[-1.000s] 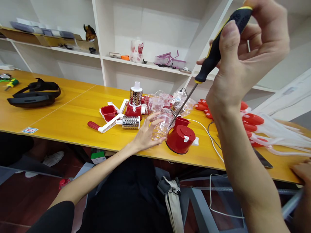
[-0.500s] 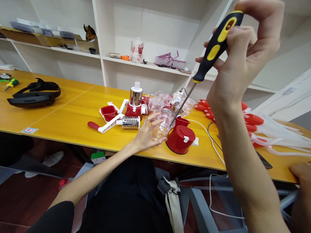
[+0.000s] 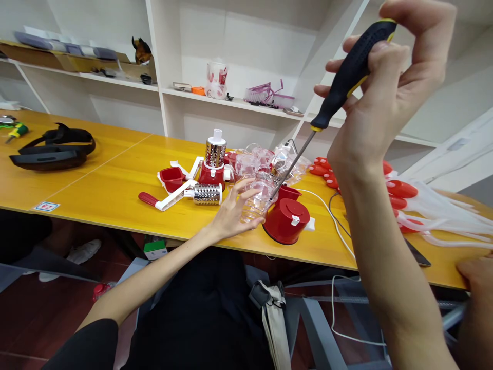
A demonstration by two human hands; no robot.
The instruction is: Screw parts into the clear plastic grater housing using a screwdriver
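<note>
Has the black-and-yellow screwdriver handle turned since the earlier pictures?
Yes. The black-and-yellow screwdriver handle has rotated in the right hand; its yellow patches now face away, while its tip stays by the red base.

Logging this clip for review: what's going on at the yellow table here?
A person sits at the yellow table. Their left hand steadies a clear plastic housing beside a red grater base. Their right hand grips a black-and-yellow screwdriver by the handle, its shaft angled down so the tip sits at the top of the housing. Steel grater drums, a red-and-white crank handle and more clear parts lie around.
</note>
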